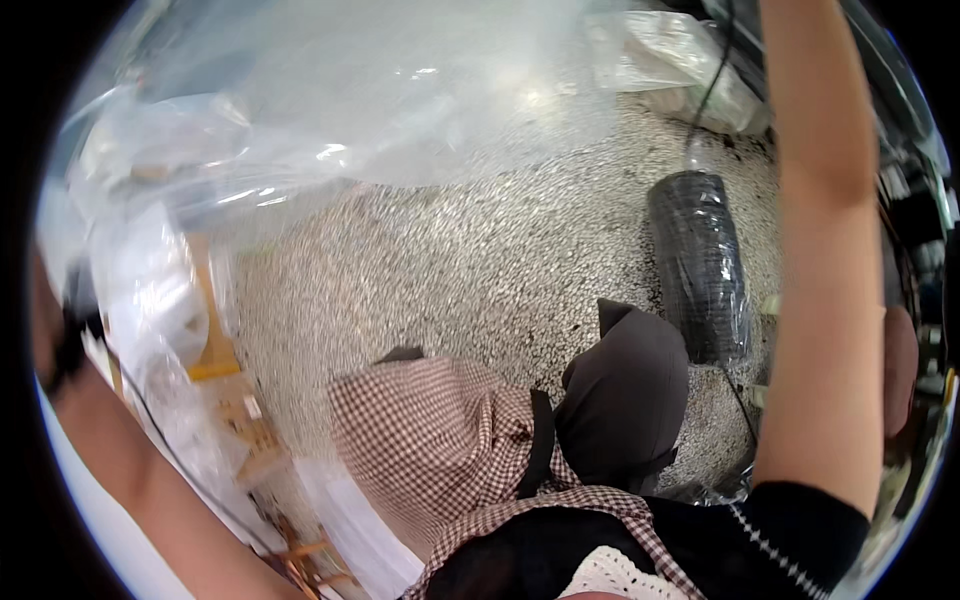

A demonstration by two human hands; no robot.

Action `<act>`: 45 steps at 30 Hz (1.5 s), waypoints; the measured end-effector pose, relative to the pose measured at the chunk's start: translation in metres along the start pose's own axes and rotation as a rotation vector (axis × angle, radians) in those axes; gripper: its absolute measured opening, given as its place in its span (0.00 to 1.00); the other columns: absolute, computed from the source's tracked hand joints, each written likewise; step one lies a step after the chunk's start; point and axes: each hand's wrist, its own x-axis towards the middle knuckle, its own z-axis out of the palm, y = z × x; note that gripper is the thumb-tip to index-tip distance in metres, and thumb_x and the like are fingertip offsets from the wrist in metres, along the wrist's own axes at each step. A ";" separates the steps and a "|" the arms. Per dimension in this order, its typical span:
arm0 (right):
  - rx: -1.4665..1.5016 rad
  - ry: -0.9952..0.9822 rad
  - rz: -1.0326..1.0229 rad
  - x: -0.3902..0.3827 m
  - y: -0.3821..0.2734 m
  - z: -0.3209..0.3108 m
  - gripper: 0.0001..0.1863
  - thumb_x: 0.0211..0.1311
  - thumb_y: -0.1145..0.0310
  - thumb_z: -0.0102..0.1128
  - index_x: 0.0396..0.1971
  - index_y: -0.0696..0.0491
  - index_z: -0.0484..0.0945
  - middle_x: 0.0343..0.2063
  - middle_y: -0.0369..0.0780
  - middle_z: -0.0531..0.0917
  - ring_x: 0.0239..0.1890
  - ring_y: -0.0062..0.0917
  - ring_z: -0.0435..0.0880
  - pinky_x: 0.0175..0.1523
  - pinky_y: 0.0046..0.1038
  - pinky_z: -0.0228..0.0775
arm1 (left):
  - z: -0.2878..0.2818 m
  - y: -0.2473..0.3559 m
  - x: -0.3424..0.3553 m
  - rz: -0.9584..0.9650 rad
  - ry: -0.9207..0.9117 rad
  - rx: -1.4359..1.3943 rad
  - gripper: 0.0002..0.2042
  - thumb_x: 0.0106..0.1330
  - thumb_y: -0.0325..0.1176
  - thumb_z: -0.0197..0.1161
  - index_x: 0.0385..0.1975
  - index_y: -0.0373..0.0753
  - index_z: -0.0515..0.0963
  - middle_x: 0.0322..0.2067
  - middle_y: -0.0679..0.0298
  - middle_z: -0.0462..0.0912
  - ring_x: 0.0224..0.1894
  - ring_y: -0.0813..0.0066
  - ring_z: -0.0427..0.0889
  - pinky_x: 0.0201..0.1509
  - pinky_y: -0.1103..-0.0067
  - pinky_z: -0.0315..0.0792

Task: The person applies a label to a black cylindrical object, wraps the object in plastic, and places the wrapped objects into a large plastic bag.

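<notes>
My left arm (pixel 130 460) stretches out to the left rim, with a dark band around the wrist. Only a dark, blurred part of my left hand (pixel 44 310) shows there, and its fingers cannot be made out. My right arm (pixel 825 260) reaches straight up past the top edge, so the right hand is out of the picture. A large sheet of clear plastic film (pixel 430 110) spreads across the upper left, slack and shiny. Whether either hand touches it is hidden.
On the speckled floor (pixel 450 270), a black plastic-wrapped bundle (pixel 700 265) lies right of my knees, a cable near its top. Clear plastic bags (pixel 670 55) sit beyond it. Plastic-covered cardboard (pixel 245 410) lines the left side. A checked apron (pixel 430 420) covers my lap.
</notes>
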 end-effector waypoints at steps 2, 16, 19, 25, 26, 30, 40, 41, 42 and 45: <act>0.057 -0.104 0.014 -0.045 -0.005 0.016 0.13 0.68 0.68 0.50 0.44 0.56 0.80 0.41 0.44 0.84 0.43 0.30 0.84 0.45 0.32 0.78 | 0.013 0.084 -0.093 -0.031 -0.257 -0.089 0.14 0.69 0.32 0.50 0.51 0.37 0.77 0.42 0.51 0.83 0.39 0.58 0.81 0.44 0.70 0.73; 0.256 -0.104 0.163 -0.005 -0.019 -0.015 0.15 0.67 0.67 0.51 0.49 0.54 0.78 0.41 0.43 0.84 0.43 0.34 0.84 0.47 0.36 0.77 | -0.002 0.027 -0.016 0.013 -0.284 -0.201 0.15 0.72 0.33 0.48 0.51 0.34 0.77 0.45 0.52 0.83 0.49 0.59 0.80 0.58 0.70 0.69; 0.150 -0.075 0.168 -0.044 0.009 -0.047 0.18 0.66 0.62 0.53 0.50 0.56 0.77 0.42 0.44 0.84 0.45 0.34 0.83 0.50 0.36 0.76 | -0.040 0.102 -0.026 -0.100 0.094 -0.362 0.13 0.71 0.31 0.51 0.48 0.32 0.77 0.39 0.53 0.83 0.41 0.57 0.81 0.48 0.68 0.74; 0.091 -0.742 -0.146 -0.131 0.024 0.068 0.26 0.65 0.54 0.58 0.52 0.60 0.75 0.46 0.45 0.83 0.51 0.34 0.81 0.57 0.35 0.73 | 0.097 0.253 -0.216 -0.058 -1.122 -0.545 0.14 0.66 0.29 0.53 0.48 0.35 0.79 0.40 0.42 0.81 0.45 0.43 0.80 0.49 0.60 0.75; 0.193 -0.631 -0.099 -0.144 0.023 0.072 0.27 0.65 0.53 0.59 0.53 0.61 0.74 0.47 0.45 0.83 0.52 0.34 0.81 0.58 0.34 0.73 | 0.112 0.253 -0.212 -0.093 -1.014 -0.575 0.13 0.66 0.29 0.53 0.47 0.35 0.80 0.39 0.44 0.81 0.45 0.47 0.80 0.47 0.63 0.74; 0.211 -0.359 0.548 -0.211 0.041 0.033 0.30 0.65 0.45 0.56 0.48 0.61 0.78 0.44 0.49 0.83 0.47 0.41 0.83 0.52 0.40 0.75 | 0.143 0.241 -0.198 -0.233 -0.580 -0.594 0.08 0.66 0.23 0.52 0.38 0.35 0.79 0.30 0.53 0.80 0.37 0.62 0.79 0.41 0.72 0.72; 0.027 -0.750 0.682 -0.379 0.025 0.060 0.32 0.55 0.41 0.64 0.37 0.60 0.75 0.32 0.51 0.83 0.39 0.45 0.84 0.43 0.44 0.75 | 0.136 0.292 -0.123 -0.276 -0.692 -0.443 0.14 0.57 0.24 0.52 0.44 0.37 0.71 0.32 0.49 0.80 0.37 0.50 0.82 0.39 0.62 0.73; 0.031 -0.723 0.618 -0.381 0.031 0.068 0.27 0.58 0.45 0.61 0.36 0.59 0.76 0.30 0.50 0.83 0.38 0.45 0.84 0.41 0.44 0.75 | 0.153 0.289 -0.139 -0.262 -0.816 -0.503 0.19 0.56 0.27 0.54 0.50 0.38 0.68 0.35 0.49 0.82 0.39 0.49 0.82 0.43 0.60 0.73; 0.036 -0.718 0.583 -0.397 0.030 0.075 0.22 0.62 0.49 0.59 0.34 0.57 0.76 0.28 0.48 0.83 0.36 0.45 0.83 0.39 0.44 0.74 | 0.143 0.309 -0.129 -0.152 -0.932 -0.531 0.19 0.56 0.30 0.56 0.49 0.39 0.70 0.36 0.50 0.82 0.39 0.49 0.82 0.44 0.61 0.74; 0.220 -0.582 0.347 -0.407 0.043 0.087 0.14 0.62 0.60 0.56 0.26 0.55 0.76 0.25 0.48 0.81 0.32 0.47 0.80 0.36 0.47 0.71 | 0.148 0.323 -0.118 0.087 -1.078 -0.507 0.18 0.57 0.38 0.62 0.47 0.40 0.74 0.36 0.52 0.83 0.39 0.51 0.83 0.45 0.63 0.75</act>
